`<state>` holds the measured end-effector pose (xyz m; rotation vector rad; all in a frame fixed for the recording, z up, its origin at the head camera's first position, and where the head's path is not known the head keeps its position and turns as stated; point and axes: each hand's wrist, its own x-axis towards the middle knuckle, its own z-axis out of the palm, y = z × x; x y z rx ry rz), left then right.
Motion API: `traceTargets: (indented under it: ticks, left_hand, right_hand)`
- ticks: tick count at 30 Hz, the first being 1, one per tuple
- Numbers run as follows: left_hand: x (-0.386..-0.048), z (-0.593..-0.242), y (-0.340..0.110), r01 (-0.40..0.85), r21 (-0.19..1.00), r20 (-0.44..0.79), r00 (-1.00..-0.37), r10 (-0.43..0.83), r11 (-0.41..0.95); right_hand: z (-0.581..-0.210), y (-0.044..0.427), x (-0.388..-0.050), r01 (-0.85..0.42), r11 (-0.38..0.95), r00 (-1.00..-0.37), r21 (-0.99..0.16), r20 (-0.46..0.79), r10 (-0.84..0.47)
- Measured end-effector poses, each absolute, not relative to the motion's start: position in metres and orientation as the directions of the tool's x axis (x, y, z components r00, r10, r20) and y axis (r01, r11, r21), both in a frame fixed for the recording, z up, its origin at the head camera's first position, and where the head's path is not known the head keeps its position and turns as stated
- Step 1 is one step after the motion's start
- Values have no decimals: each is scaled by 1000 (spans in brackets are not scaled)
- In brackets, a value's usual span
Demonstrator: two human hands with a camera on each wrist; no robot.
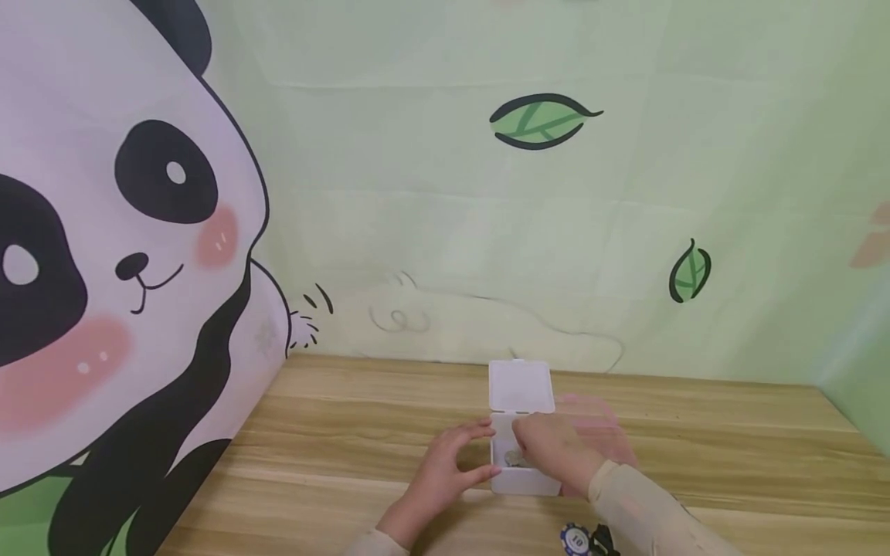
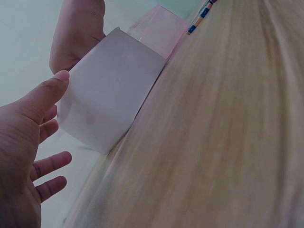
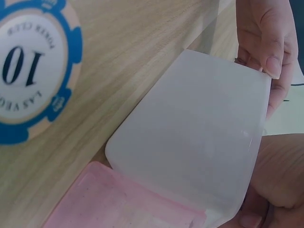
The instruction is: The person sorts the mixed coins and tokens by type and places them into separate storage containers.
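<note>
Lead: Where is the main item?
Inspector: The white box [image 1: 521, 483] sits on the bench [image 1: 334, 432] in front of the person. Its lid [image 1: 521, 386] is swung back on the far side, leaving the mouth uncovered, which I judge is to give access from above.

Lead: Condition of the hands?
Inspector: Apart from one another, both at the box. The left hand [image 1: 443, 465] has its thumb against the near end of the left rim and its fingers towards the far end, thumb and fingers spread. The right hand [image 1: 556, 444] bends down into the mouth, fingers curled. Its fingertips are hidden; I cannot tell whether they pinch anything.

Lead: Why the left at that wall?
Inspector: In my judgement, to steady the box. It looks light and could slide or tip if the right pushed on an inner wall. The spread contact braces it and leaves the mouth free.

Lead: Contents?
Inspector: Small silvery pieces [image 1: 514, 458] show on the floor of the box, beside the right hand. Number and kind cannot be made out.

Lead: Surroundings?
Inspector: A translucent pink container [image 1: 598, 425] stands just beside the box's right side, partly covered by the right forearm. A poker chip [image 1: 576, 539] marked 10 and a black object [image 1: 603, 540] lie together nearer the person. That places all three on the right hand's side, presumably within its easy reach.
</note>
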<state>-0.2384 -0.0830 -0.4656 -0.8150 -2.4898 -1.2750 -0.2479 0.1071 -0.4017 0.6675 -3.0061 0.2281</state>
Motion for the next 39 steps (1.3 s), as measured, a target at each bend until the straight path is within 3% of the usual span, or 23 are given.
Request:
traceTargets:
  ticks: [6,18,28,30,35,39]
  left_hand:
    - [-238,-466,-82,593,660,459,-805,377,462]
    - [-239,-467,-83,552,688,417,-832,366,472]
    - [-242,-469,-82,649,594,518,-760,391,475]
    - [-242,-468,-82,639,606,507,-769,389,474]
    - [-239,-465,-82,591,643,454,-807,378,488]
    - [-238,-462,-80,615,589,498,-787,363,525]
  right_hand:
    - [-399,109,-245,-400,901,-916,-168,67,-395]
    - [-394,112,-241,-378,898,-925,-226,67,-373]
    - [-388,120,-233,-398,870,-917,-291,150,-369]
    - [-388,122,-230,-400,865,-916,-303,162,-367]
    - [-389,127,-223,-415,868,-907,-271,205,-369]
    - [-388,132,-217,-395,907,-902,-145,248,-353]
